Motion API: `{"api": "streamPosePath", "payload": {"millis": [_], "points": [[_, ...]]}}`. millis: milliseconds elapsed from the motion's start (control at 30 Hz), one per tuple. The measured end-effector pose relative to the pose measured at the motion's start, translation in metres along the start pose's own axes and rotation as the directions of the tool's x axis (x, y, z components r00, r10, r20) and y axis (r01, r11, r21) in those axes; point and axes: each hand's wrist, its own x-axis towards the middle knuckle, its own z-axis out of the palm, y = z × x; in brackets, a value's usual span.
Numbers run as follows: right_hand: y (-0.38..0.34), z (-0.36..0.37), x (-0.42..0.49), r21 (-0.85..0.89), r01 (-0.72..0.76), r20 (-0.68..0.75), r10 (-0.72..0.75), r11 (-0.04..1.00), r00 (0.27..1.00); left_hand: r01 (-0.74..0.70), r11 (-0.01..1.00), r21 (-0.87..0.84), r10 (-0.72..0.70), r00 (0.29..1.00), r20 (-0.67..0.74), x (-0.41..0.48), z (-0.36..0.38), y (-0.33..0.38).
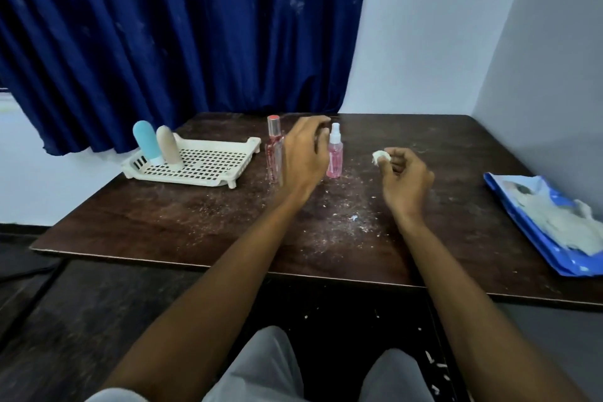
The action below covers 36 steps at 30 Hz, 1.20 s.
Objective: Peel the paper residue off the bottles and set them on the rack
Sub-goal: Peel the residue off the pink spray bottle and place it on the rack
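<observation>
A cream plastic rack (208, 166) lies at the table's back left. A blue bottle (146, 142) and a beige bottle (169, 148) stand upright on its left end. Two bottles stand on the table: a tall clear one with a red cap (274, 143) and a small pink spray bottle (335, 157). My left hand (305, 157) hovers between them with fingers spread, close to the spray bottle's top and holding nothing. My right hand (404, 179) is to the right of the spray bottle, pinching a small white paper wad (380, 157) at its fingertips.
The dark wooden table (163, 222) is strewn with white paper crumbs. A blue plastic bag with crumpled white paper (551, 222) lies at the right edge. A dark blue curtain (182, 36) hangs behind, and a wall stands close on the right.
</observation>
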Motion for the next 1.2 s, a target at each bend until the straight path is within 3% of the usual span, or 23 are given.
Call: {"api": "streamPosePath", "payload": {"millis": [267,400,600,733,933,1033,1200], "points": [[0.011,-0.010,-0.006,-0.057,0.118,-0.015,-0.119,0.991,0.993,0.130,0.989,0.073,-0.142,0.974,0.178,0.015,0.043,0.011],[0.012,-0.011,-0.002,-0.084,0.139,-0.009,-0.140,0.987,0.990,0.186,0.971,0.149,-0.213,0.958,0.192,0.019,0.050,0.011],[0.018,-0.014,0.002,-0.105,0.088,-0.053,-0.094,0.991,0.994,0.335,0.931,-0.147,-0.298,0.928,0.225,0.020,0.055,-0.002],[0.018,-0.015,0.001,-0.108,0.098,-0.058,-0.105,0.989,0.993,0.499,0.775,-0.389,-0.390,0.861,0.326,0.020,0.059,-0.007],[0.019,-0.015,-0.001,-0.135,0.148,-0.028,-0.153,0.980,0.988,0.695,0.354,-0.626,-0.492,0.707,0.508,0.005,0.068,-0.017],[0.018,-0.012,-0.003,-0.171,0.239,0.062,-0.232,0.956,0.971,0.704,0.286,-0.650,-0.456,0.697,0.554,0.000,0.076,-0.017],[0.018,-0.008,-0.003,-0.169,0.325,0.147,-0.303,0.930,0.942,0.695,0.271,-0.666,-0.441,0.705,0.556,-0.002,0.085,-0.012]]}}
